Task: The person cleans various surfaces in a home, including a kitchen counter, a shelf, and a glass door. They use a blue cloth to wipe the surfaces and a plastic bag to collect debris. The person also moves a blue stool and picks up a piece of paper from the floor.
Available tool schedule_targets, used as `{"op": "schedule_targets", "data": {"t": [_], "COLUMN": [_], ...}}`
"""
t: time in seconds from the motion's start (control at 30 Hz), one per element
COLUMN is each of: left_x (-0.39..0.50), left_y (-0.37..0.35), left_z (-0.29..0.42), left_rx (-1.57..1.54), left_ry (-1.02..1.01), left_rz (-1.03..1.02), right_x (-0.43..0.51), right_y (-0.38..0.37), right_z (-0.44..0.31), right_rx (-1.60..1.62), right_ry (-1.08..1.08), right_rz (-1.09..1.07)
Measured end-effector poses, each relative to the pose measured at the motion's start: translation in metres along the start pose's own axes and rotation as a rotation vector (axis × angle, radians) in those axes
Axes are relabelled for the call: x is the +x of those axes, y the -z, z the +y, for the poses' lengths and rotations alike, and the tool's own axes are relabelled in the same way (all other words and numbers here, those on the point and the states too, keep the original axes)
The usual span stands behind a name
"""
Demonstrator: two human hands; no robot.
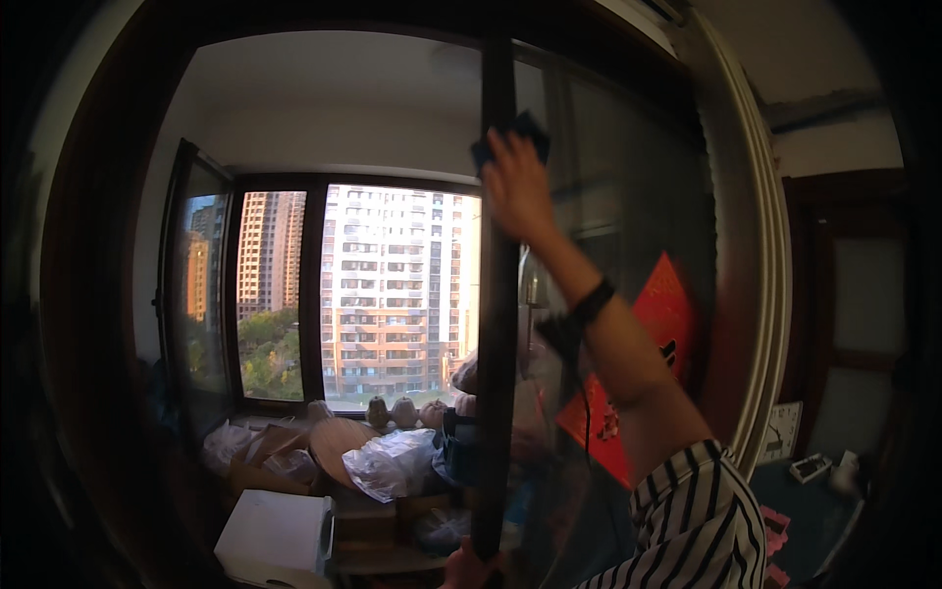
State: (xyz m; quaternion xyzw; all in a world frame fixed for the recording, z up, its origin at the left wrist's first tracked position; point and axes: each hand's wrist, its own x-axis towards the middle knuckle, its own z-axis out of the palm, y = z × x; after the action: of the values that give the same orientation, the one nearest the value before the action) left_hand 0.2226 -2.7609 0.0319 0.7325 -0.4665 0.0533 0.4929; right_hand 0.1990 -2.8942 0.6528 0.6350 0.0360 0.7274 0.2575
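Observation:
My right hand (515, 180) is raised high, pressing a dark cloth (535, 132) against the upper part of a dark sliding-door frame (497, 316). Its fingers are spread over the cloth, which wraps across the upright and reaches the glass panel (625, 147) on the right. Low at the bottom edge, my left hand (469, 565) is around the same upright; only part of it shows. A red diamond-shaped paper decoration (614, 412) with writing sits on the glass behind my right arm.
Beyond the opening stand a white box (272, 534), a round wooden board (335, 449), a white plastic bag (394, 464) and several pumpkins (405, 412) below a window. An opened window sash (202, 294) is at left. A curtain (743, 294) hangs at right, near a clock (784, 431).

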Motion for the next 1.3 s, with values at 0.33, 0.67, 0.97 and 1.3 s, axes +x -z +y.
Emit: {"op": "schedule_targets", "data": {"t": [0.33, 0.67, 0.97, 1.3], "left_x": [0.001, 0.003, -0.004, -0.006], "left_y": [-0.012, -0.022, -0.027, -0.030], "left_z": [-0.003, -0.020, -0.005, -0.005], "left_rx": [-0.007, -0.035, -0.147, -0.144], "left_ry": [0.047, 0.001, 0.036, 0.087], "left_rz": [0.058, 0.077, 0.193, 0.221], "right_x": [-0.020, 0.033, -0.291, -0.140], "right_y": [0.022, -0.007, 0.133, 0.063], "right_z": [-0.014, 0.031, -0.135, -0.052], "right_rx": [0.053, 0.004, 0.202, 0.125], "right_ry": [-0.046, -0.123, -0.290, -0.188], "right_rz": [-0.029, 0.078, -0.425, -0.073]}}
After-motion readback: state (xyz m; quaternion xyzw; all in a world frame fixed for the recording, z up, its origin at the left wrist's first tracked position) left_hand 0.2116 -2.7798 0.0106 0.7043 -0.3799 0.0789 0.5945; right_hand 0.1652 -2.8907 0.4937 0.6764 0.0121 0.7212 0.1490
